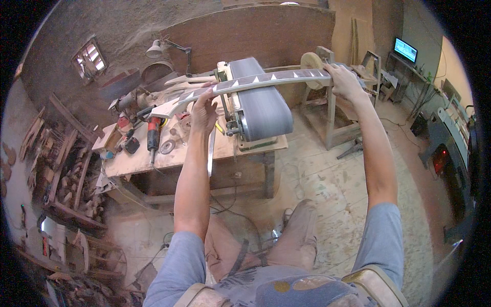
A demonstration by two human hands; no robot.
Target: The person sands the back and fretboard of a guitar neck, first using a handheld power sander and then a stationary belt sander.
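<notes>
A guitar neck [271,78] with a dark fingerboard and white triangular inlays lies across the wide grey belt of a belt sander [266,115]. Its pale headstock points left, toward the bench. My left hand [204,110] grips the neck near the headstock, fingers wrapped round it. At the right end, my right hand [343,82] closes over the heel of the neck. Both arms are stretched forward. Whether the neck presses on the belt or hovers just above it, I cannot tell.
The wooden workbench [176,159] carries a red and black angle grinder [153,134], a cordless drill [131,145] and scattered parts. A desk lamp [154,49] stands behind. Right of the sander is a wooden frame [330,120] with a round disc. Scrap wood fills the left shelves [66,169].
</notes>
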